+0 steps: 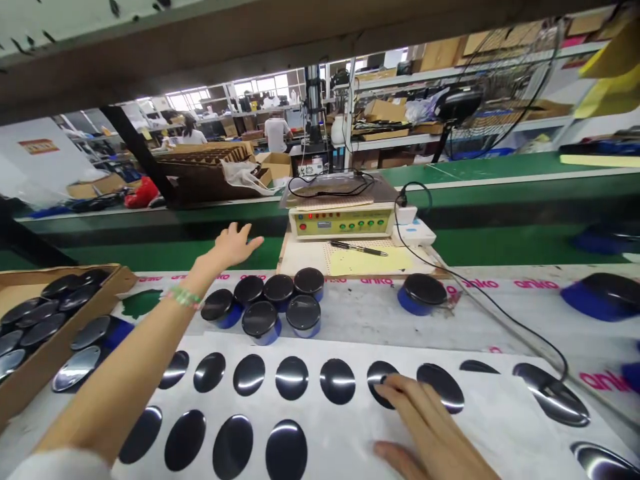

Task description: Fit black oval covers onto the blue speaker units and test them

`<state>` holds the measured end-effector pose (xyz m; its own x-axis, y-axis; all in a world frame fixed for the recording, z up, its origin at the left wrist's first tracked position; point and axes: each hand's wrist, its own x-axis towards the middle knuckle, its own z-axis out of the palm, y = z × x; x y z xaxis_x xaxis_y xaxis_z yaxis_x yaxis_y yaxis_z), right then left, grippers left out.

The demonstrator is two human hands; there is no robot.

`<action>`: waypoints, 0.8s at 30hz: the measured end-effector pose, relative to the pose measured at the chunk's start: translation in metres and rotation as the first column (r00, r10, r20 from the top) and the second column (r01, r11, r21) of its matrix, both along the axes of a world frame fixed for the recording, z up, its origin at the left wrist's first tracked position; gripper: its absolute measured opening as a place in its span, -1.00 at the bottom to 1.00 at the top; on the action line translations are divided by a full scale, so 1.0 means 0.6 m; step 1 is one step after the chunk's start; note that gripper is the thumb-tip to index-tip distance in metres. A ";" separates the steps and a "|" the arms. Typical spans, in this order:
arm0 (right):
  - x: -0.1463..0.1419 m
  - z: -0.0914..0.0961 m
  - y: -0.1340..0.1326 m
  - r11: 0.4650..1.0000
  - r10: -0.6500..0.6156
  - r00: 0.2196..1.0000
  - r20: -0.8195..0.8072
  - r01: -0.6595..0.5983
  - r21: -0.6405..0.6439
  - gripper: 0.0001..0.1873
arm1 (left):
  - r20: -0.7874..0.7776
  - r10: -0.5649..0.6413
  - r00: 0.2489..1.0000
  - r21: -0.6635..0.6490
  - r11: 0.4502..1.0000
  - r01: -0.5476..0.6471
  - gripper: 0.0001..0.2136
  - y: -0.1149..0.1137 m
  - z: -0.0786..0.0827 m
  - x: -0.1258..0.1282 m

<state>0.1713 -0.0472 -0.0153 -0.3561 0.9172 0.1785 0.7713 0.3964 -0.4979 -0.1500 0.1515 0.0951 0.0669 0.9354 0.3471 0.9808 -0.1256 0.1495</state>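
Observation:
My left hand (pixel 233 247) reaches out over the green belt, its fingers spread and nothing in them. Below its wrist stands a group of round, black-topped blue pieces (pixel 261 320) on the bench. My right hand (pixel 425 423) is low over a white sheet (pixel 340 430), thumb apart from the fingers. Its fingertips rest at a glossy black disc (pixel 381 380) and partly cover it; I cannot tell how firmly they touch. More black discs (pixel 291 378) lie in rows across the sheet, with another row (pixel 287 450) nearer to me.
A cardboard box (pixel 65 333) of black-topped pieces stands at the left. Behind the bench sit a control unit (pixel 345 223), a pen (pixel 359 249) and a white adapter (pixel 415 233). A black cable (pixel 490 300) crosses the right side. An overhead beam (pixel 225 50) spans the top.

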 end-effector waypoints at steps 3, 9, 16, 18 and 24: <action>0.000 0.023 0.019 0.998 0.035 0.999 0.007 -0.034 -0.060 -0.64 | -0.034 -0.176 0.984 -0.130 0.977 0.170 -0.68 -0.043 -0.011 0.056; 0.017 0.074 0.058 0.947 0.261 0.962 0.086 -0.238 -0.214 -0.56 | 0.051 -0.283 0.958 -0.138 0.948 0.287 -0.73 -0.094 -0.027 0.173; -0.002 0.098 0.096 0.874 0.431 0.886 0.169 -0.364 -0.321 -0.44 | 0.514 -0.319 0.796 -0.053 0.914 0.401 -0.49 -0.278 -0.061 0.209; -0.003 0.104 0.105 0.852 0.469 0.869 0.161 -0.396 -0.343 -0.45 | 0.650 -0.180 0.738 -0.098 0.944 0.316 -0.50 -0.325 -0.104 0.205; 0.011 0.105 0.106 0.827 0.541 0.830 0.134 -0.497 -0.264 -0.55 | 0.732 -0.139 0.667 -0.013 0.976 0.217 -0.41 -0.357 -0.181 0.211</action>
<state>0.1780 0.0167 0.0475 -0.7964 0.5929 -0.1193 0.5697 0.6692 -0.4770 -0.0235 -0.0629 -0.0133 0.0007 0.9618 0.2736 0.5207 -0.2340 0.8210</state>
